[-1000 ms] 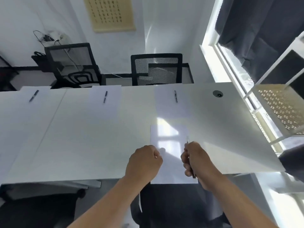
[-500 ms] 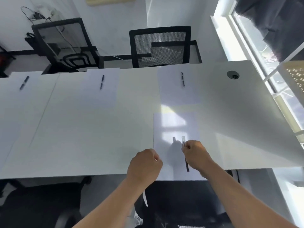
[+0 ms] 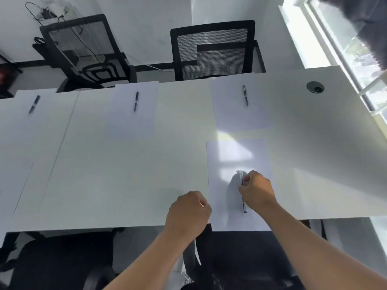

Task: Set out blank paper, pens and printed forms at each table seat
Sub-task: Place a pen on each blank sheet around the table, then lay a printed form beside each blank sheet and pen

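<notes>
A white table holds blank sheets at its seats. On the far side, each of three sheets carries a dark pen: right sheet with pen, middle sheet with pen, left pen. The near sheet lies at the front edge. My right hand pinches a pen that lies lengthwise on it. Beside that sheet's left edge, my left hand is curled around a thin stack of paper, seen edge-on and hanging below the table edge.
Two black mesh chairs stand behind the far side. A dark seat sits under the near edge. A round cable grommet is at the table's right, with a window beyond.
My right hand has brought the pen down from above onto the near sheet and moved it forward. The left hand has stayed put. The view has tilted downward.
</notes>
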